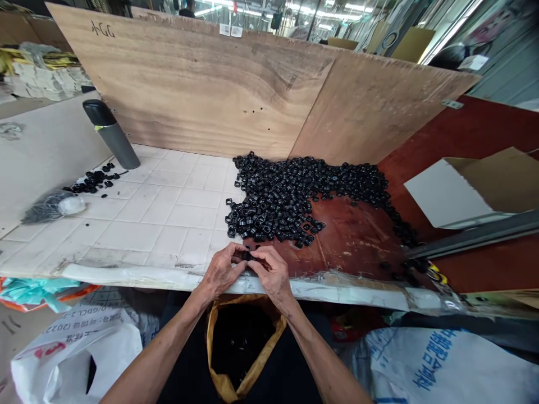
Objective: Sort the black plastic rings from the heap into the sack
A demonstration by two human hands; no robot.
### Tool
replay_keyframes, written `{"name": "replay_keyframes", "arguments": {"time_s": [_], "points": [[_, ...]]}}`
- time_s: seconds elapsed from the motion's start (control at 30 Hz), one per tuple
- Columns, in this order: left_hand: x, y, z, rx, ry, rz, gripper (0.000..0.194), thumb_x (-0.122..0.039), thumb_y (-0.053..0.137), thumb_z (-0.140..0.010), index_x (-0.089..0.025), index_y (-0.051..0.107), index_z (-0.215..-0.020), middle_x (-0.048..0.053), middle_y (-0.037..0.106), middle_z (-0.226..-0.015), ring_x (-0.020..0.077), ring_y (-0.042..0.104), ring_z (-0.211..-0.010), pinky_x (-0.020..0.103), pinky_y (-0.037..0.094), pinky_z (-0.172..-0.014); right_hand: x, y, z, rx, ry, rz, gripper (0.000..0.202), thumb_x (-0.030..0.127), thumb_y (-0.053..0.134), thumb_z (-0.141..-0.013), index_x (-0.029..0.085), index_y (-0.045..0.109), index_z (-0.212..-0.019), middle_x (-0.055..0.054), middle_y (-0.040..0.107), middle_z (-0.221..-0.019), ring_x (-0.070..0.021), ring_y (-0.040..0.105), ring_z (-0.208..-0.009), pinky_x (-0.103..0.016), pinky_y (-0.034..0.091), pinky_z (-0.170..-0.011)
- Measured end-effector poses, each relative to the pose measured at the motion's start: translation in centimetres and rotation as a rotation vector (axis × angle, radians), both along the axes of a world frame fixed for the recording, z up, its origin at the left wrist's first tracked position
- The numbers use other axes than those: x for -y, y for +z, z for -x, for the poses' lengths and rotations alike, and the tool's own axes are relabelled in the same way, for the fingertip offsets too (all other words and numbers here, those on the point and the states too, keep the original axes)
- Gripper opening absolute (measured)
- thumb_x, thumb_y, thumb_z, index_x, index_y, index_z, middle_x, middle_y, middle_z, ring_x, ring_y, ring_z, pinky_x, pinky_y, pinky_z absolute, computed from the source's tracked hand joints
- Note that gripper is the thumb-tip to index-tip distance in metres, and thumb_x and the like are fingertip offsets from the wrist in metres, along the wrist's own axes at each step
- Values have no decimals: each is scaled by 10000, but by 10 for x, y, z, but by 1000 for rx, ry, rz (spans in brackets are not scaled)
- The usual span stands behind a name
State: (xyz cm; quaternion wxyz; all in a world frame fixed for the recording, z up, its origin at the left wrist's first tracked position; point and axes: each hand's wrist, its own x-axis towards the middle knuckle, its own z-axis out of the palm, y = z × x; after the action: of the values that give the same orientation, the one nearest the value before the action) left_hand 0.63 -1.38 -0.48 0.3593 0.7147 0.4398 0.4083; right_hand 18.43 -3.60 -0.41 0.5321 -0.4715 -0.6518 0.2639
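At the front edge of the table, my left hand [223, 270] and my right hand [273, 271] meet, fingertips pinched round one small black part [247, 256]. Both hands touch it, and the fingers partly hide it. Just beyond them lies a large heap of small black ring-like parts [278, 196], spread over white tiles and a reddish-brown board [349, 235]. Below my hands an open bag with a yellow-brown rim [215, 365] holds dark contents, hard to make out.
A grey bottle [118, 143] stands at the left by scattered black pieces [95, 180] and a plastic bag [50, 206]. A wooden panel [210, 84] closes the back. An open carton [455, 193] and metal bar [480, 234] are at the right; white sacks [455, 365] lie below.
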Motion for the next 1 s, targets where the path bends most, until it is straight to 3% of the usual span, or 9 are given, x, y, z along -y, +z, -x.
{"name": "replay_keyframes", "arguments": {"time_s": [0.17, 0.3, 0.43, 0.67, 1.0], "points": [[1, 1, 0, 56, -36, -28, 252, -153, 670, -886, -209, 647, -1131, 37, 733, -1063, 159, 753, -866, 296, 634, -813, 0, 5, -3, 44, 13, -47, 244, 191, 619, -946, 232, 781, -1124, -85, 669, -1048, -208, 677, -974, -340, 578, -856], [-1, 1, 0, 83, -72, -179, 222, -168, 683, -909, -201, 669, -1128, 69, 734, -1077, 183, 735, -976, 322, 625, -870, 2, 2, -4, -3, 45, 20, 270, 219, 610, -949, 226, 728, -1192, -88, 696, -1085, -210, 699, -962, -337, 597, -849], [-2, 3, 1, 89, -95, -275, 232, -185, 687, -927, -199, 689, -1158, 95, 743, -1104, 195, 730, -1028, 350, 621, -909, 4, -2, -4, -49, 20, 70, 153, 247, 655, -922, 220, 705, -1064, -65, 714, -1014, -198, 712, -875, -307, 608, -774], [-2, 4, 3, 102, -138, -270, 310, -174, 649, -952, -217, 700, -1255, 119, 729, -1164, 210, 724, -1079, 373, 628, -927, 7, -4, -1, -59, -57, 80, 192, 265, 676, -913, 218, 680, -1099, -50, 728, -965, -185, 716, -797, -305, 613, -742], [-1, 10, 3, 137, -129, -212, 244, -187, 660, -952, -232, 745, -1176, 83, 719, -1120, 193, 722, -1039, 339, 616, -917, 7, 8, -2, -16, -25, 19, 106, 244, 649, -942, 218, 747, -971, -85, 723, -1011, -219, 710, -919, -340, 606, -799]]}}
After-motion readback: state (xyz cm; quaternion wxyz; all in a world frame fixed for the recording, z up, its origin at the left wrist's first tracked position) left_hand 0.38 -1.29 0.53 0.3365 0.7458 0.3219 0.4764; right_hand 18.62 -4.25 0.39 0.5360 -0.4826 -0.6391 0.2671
